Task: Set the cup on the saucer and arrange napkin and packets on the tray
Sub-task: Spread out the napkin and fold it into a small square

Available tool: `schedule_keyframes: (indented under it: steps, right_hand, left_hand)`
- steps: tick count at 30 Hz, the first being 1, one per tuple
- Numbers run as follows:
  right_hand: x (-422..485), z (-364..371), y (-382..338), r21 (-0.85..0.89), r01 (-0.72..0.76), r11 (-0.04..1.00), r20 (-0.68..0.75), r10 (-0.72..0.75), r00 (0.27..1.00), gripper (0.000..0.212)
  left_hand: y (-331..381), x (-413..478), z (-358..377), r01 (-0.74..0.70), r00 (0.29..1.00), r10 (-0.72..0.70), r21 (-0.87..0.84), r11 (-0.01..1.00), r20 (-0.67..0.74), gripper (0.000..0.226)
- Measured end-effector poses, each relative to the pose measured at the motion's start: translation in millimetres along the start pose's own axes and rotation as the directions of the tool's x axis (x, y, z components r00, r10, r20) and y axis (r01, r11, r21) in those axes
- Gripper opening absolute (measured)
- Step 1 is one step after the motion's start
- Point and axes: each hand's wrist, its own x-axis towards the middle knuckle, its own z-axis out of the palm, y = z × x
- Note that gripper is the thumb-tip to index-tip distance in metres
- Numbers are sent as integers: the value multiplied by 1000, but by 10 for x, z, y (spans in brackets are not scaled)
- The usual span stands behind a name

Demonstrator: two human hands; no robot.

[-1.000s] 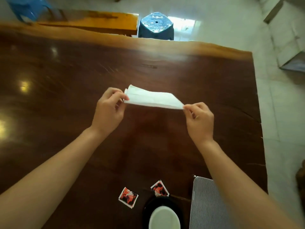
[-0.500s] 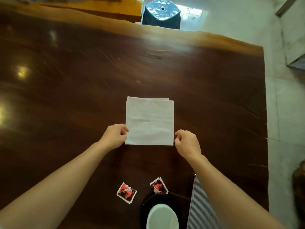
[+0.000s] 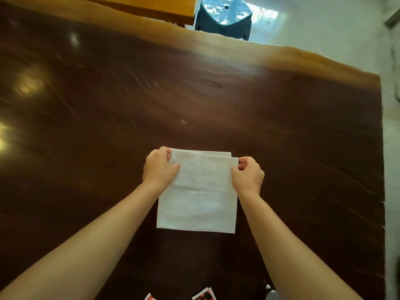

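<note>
A white folded napkin (image 3: 198, 195) lies flat on the dark wooden table (image 3: 108, 118), in the middle of the head view. My left hand (image 3: 159, 168) pinches its far left corner and my right hand (image 3: 247, 175) pinches its far right corner. At the bottom edge, parts of two red-and-white packets (image 3: 204, 295) (image 3: 150, 297) show. A sliver of the ribbed grey tray (image 3: 273, 295) appears at the bottom right, behind my right forearm. Cup and saucer are out of view.
The table's right edge (image 3: 382, 169) drops to a pale tiled floor. Beyond the far edge stand a dark blue plastic stool (image 3: 224, 15) and an orange wooden bench (image 3: 151, 7).
The napkin, held up a second ago, was laid flat. Both hands have moved from its near corners to its far corners. The camera has tilted up, cutting off the cup, saucer and most of the tray.
</note>
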Motion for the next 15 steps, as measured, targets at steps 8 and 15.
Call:
schedule_keyframes:
  steps: [8, 15]
  right_hand:
    - [-83, -217, 34, 230, 13, 973, 271, -77, 959, 5]
    - [-52, -514, -24, 387, -130, 913, 688, -192, 700, 5]
  left_hand:
    - [-68, 7, -56, 82, 992, -70, -116, 990, 109, 34]
    - [-157, -177, -222, -30, 986, 62, -205, 978, 152, 13]
